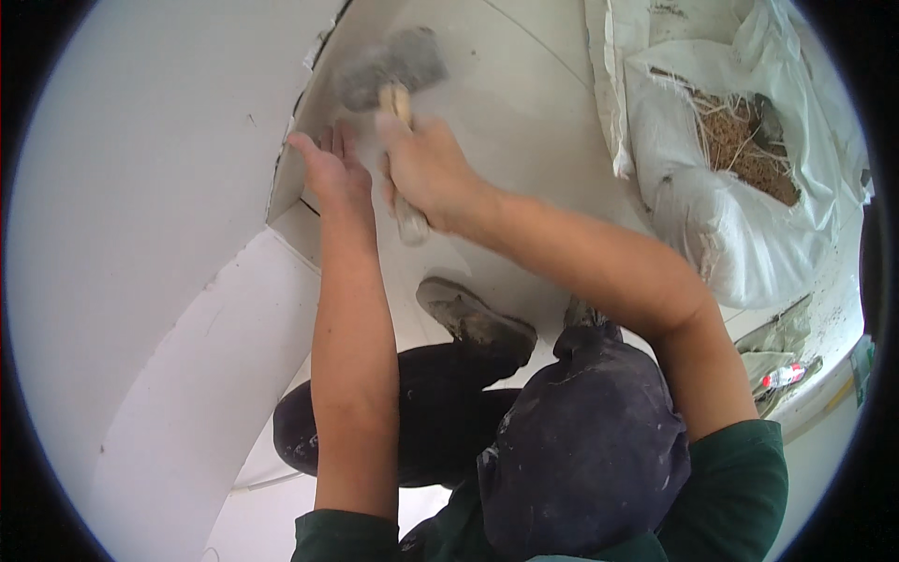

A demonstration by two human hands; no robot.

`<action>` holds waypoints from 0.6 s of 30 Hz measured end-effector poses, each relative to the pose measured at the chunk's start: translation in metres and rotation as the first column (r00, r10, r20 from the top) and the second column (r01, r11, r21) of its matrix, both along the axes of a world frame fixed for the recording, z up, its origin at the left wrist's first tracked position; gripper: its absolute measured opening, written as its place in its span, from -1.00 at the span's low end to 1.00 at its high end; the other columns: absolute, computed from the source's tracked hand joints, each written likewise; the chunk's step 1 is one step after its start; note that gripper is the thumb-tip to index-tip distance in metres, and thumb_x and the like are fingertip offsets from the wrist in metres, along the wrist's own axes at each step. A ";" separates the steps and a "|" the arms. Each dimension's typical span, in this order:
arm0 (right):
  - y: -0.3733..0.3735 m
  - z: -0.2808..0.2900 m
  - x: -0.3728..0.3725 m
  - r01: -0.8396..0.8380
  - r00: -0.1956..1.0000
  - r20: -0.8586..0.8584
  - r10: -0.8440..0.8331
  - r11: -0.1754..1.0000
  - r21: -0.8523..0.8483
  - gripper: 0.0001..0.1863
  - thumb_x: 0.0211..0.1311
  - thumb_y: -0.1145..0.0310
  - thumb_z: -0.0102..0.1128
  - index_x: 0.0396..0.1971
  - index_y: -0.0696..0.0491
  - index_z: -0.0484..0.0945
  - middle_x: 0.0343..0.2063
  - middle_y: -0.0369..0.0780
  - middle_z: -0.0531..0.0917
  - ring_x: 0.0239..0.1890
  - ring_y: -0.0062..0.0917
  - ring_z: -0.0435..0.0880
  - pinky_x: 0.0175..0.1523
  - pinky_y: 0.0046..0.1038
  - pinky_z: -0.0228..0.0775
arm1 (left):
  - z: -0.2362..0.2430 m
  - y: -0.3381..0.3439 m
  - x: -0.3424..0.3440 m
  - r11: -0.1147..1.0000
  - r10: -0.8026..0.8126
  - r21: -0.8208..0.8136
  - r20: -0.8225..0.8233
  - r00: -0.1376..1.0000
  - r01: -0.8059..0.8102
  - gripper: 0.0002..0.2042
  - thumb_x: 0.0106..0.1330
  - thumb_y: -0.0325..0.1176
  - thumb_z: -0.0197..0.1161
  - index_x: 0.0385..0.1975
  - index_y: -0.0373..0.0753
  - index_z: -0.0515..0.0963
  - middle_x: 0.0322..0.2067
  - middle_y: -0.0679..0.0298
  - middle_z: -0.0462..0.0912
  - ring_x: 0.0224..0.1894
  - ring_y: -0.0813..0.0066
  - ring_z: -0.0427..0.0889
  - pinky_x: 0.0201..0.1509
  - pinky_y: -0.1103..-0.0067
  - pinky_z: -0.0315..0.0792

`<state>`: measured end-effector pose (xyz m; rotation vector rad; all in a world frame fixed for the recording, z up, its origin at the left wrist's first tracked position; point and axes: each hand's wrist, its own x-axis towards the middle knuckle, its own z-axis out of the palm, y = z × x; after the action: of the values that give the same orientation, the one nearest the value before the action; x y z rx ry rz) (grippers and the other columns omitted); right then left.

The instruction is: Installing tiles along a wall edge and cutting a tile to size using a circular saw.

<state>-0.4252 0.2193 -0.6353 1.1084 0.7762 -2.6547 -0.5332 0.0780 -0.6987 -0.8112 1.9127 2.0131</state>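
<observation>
Head view, single frame. Person crouches on a pale tiled floor; dark trousers and a dusty shoe (pixel 476 321) sit at lower centre of the frame.

Right hand (pixel 426 173), upper centre: closed in a fist around the wooden handle of a mallet (pixel 391 67). The grey head of the mallet is motion-blurred at the top of the frame, above the hand; the handle's butt end sticks out below the fist.

Left hand (pixel 330 167), just left of the right hand: open, fingers straight and together, lying flat against the large floor tile (pixel 524 103) near the tile's left edge. Whether it presses or only rests, cannot tell.

The tile fills the upper centre. Its left edge runs beside the white wall (pixel 140 187) that takes up the left of the frame; a dark gap shows along that edge.

Upper right: an open white woven sack (pixel 730 234) with brown fibrous material inside. Lower right, near the rim: a small plastic bottle (pixel 783 376) with a red label, lying on its side.
</observation>
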 end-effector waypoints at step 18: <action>0.025 -0.077 0.135 -0.373 0.909 -0.016 0.416 0.831 0.413 -0.65 0.25 0.20 0.27 -0.19 0.17 0.46 -0.64 -0.30 0.47 -0.65 -0.57 0.49 -0.52 -0.47 0.35 | 0.007 -0.002 -0.002 0.999 -0.037 0.029 0.019 0.999 0.037 -0.19 0.44 0.08 0.01 0.44 -0.27 -0.23 0.44 -0.06 -0.12 0.35 -0.01 0.24 0.37 0.28 0.33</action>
<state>-0.2900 0.2444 -0.7119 0.7679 1.4499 -2.2662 -0.5356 0.0757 -0.6919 -0.7802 1.8704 1.9988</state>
